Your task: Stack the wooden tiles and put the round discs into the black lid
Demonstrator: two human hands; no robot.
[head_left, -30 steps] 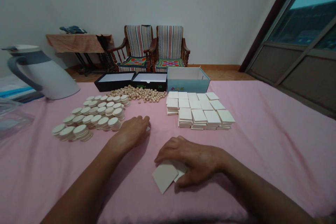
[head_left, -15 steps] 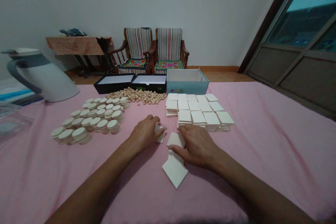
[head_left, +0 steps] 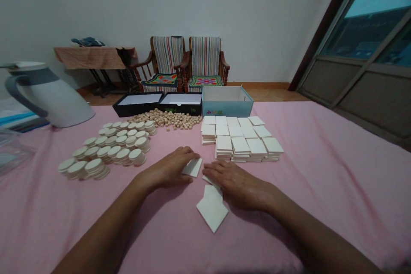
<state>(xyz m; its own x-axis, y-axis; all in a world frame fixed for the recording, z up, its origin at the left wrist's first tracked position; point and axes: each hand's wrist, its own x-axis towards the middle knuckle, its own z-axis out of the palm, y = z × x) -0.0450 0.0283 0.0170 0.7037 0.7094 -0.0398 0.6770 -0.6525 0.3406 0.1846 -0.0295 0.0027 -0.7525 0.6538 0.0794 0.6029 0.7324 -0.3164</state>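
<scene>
My left hand (head_left: 175,166) is closed round a white square tile (head_left: 193,167), its fingers at the far edge and the thumb at the near side. My right hand (head_left: 237,183) lies palm down over another tile (head_left: 207,178), mostly covered, with its fingers stretched to the left. Nearer to me, two overlapping square tiles (head_left: 212,213) rest on the pink cloth. Stacks of square tiles (head_left: 239,143) stand in rows beyond my right hand. Stacks of round discs (head_left: 109,147) are at the left.
Small wooden cubes (head_left: 167,119) lie piled before two black trays (head_left: 180,108) and a light blue box (head_left: 227,107). A white and grey jug (head_left: 61,100) stands at the far left, near clear plastic (head_left: 14,150). Two chairs (head_left: 204,58) stand beyond the pink cloth (head_left: 321,180).
My left thumb has moved from the tile's top to its near side, showing more of the tile. My right hand has shifted left and now covers most of the tile beneath it.
</scene>
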